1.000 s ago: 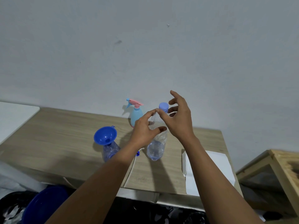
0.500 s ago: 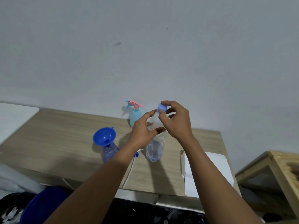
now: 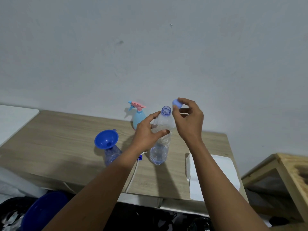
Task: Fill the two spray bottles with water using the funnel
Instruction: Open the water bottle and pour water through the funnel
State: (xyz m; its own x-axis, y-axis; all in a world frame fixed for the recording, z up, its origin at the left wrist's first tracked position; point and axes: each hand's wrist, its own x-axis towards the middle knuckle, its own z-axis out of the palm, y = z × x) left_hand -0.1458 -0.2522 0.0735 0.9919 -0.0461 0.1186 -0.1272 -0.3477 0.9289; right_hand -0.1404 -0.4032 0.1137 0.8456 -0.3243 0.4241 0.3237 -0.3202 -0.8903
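Where the pale grey wall meets it, the light wood-grain desk carries everything in play, with a white sheet of paper lying flat toward its right edge and a wooden crate standing off to the right of the desk. Below the desk's near-left edge sits a round dark blue plastic basin, only partly in view. Near the middle of the desk a clear plastic water bottle stands upright, its neck uncapped and water visible in its lower part. The left hand is wrapped around the bottle's upper body, thumb across the front and fingers behind. The right hand hovers just right of the open neck, fingers curled, pinching a small pale blue screw cap between thumb and fingertips, clear of the bottle. Behind the left hand, close to the wall, stands a light blue spray bottle with a pink trigger head. To the left, a clear bluish spray bottle body stands without its head, a dark blue plastic funnel seated in its mouth and tilted slightly.
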